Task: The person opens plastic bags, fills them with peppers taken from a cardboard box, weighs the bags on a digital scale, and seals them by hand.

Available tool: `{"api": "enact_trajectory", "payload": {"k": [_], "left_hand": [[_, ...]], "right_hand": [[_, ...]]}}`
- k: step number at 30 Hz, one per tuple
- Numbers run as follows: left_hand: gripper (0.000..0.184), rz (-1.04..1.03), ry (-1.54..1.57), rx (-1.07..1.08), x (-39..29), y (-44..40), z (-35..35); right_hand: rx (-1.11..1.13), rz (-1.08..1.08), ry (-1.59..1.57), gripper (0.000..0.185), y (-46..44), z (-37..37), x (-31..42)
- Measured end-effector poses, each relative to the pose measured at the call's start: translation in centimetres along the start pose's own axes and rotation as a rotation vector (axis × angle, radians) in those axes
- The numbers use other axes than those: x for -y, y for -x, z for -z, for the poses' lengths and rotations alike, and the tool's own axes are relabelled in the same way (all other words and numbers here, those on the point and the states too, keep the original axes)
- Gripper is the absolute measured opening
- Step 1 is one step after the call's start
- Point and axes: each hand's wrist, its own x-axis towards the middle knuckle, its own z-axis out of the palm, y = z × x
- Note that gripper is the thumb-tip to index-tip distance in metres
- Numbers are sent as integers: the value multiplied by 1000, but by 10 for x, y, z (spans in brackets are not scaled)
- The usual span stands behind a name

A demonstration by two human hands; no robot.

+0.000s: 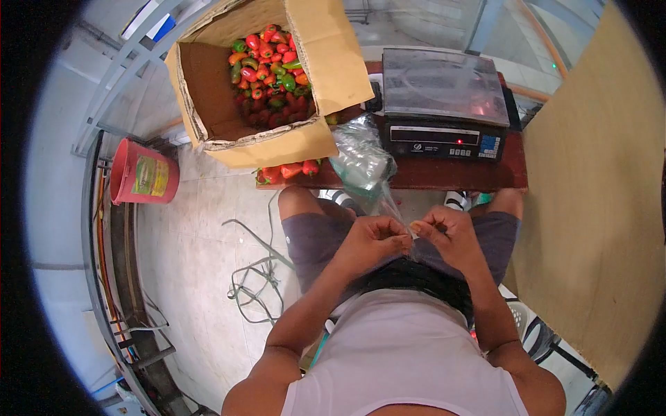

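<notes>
My left hand [377, 243] is closed in a pinch on the end of a clear plastic bag [364, 159]. Just to its right, my right hand [447, 234] pinches the same end of plastic, thumb towards the left fingers. The bag stretches from my fingertips, above my lap, up to the table edge, where its crumpled part lies between a cardboard box and a scale. Whether the bag has anything in it I cannot make out. Several red peppers [291, 169] lie on the table edge left of the bag.
The open cardboard box [257, 149] holds many red, green and orange peppers [270, 66]. A digital scale [444, 104] stands on the red-brown table [454, 177]. A red bucket [142, 172] and tangled green strapping [257, 277] are at left; a wooden panel [596, 208] rises at right.
</notes>
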Motion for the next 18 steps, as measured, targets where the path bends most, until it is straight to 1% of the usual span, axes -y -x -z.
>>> {"api": "enact_trajectory", "payload": {"k": [2, 5, 8, 11, 14, 17, 18], "left_hand": [[8, 40, 15, -10, -5, 3, 0], [7, 13, 9, -9, -7, 4, 2], [6, 65, -33, -57, -5, 4, 1], [6, 66, -35, -30, -7, 4, 1], [6, 45, 69, 22, -4, 4, 5], [5, -15, 115, 39, -3, 6, 6], [5, -2, 143, 20, 0, 6, 7]], "right_hand": [[-5, -30, -18, 25, 1, 1, -3], [43, -40, -48, 24, 1, 0, -6], [140, -46, -150, 23, 2, -3, -8], [188, -120, -164, 22, 2, 1, -4], [197, -166, -295, 22, 3, 2, -5], [203, -147, -416, 20, 4, 4, -14], [161, -152, -525, 19, 3, 2, -15]]}}
